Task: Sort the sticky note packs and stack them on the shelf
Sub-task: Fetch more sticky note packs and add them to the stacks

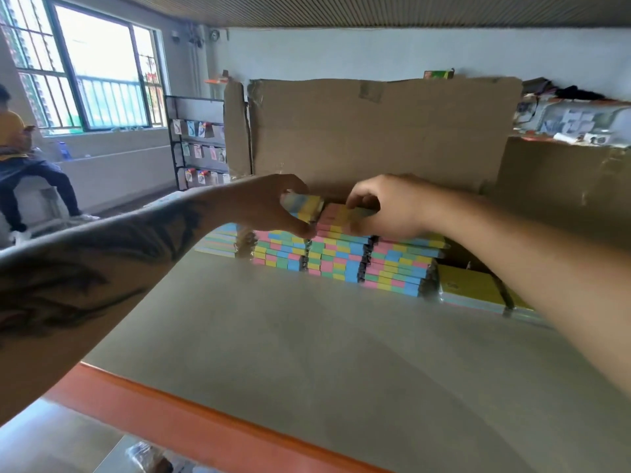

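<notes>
Three stacks of multicoloured sticky note packs (341, 259) stand side by side at the back of the grey shelf (307, 353). My left hand (269, 203) grips one pastel pack (302, 205) just above the left stack. My right hand (392, 204) holds another pack (345, 216) on top of the middle stack, fingers curled over its far edge. The two packs almost touch. A lower pile of pale packs (222, 242) lies to the left, and yellow-topped packs (474, 290) lie to the right.
A tall cardboard sheet (375, 131) stands behind the stacks and more cardboard (560, 186) on the right. The shelf has an orange front edge (205, 418). A person (20, 165) sits by the window at far left, near a black display rack (199, 145).
</notes>
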`<action>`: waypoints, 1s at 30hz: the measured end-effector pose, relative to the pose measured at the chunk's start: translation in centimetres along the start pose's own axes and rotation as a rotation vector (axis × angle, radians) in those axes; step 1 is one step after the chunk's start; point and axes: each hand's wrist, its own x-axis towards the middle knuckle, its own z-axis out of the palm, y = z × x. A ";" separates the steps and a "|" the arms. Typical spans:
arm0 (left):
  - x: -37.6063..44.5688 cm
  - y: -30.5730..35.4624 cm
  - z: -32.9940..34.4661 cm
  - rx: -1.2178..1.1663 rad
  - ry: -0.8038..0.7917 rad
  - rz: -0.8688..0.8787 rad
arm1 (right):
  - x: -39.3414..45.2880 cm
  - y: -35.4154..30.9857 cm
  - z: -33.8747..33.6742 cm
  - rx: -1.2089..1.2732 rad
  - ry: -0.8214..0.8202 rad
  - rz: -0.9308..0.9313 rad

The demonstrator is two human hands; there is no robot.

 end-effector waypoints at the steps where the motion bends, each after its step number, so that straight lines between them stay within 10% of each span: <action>1: 0.1 0.2 0.4 -0.005 0.023 -0.003 | 0.0 0.1 0.2 -0.005 -0.005 0.001; 30: 1.5 2.6 0.5 0.207 -0.022 0.222 | -1.0 2.2 -1.1 0.063 -0.022 0.019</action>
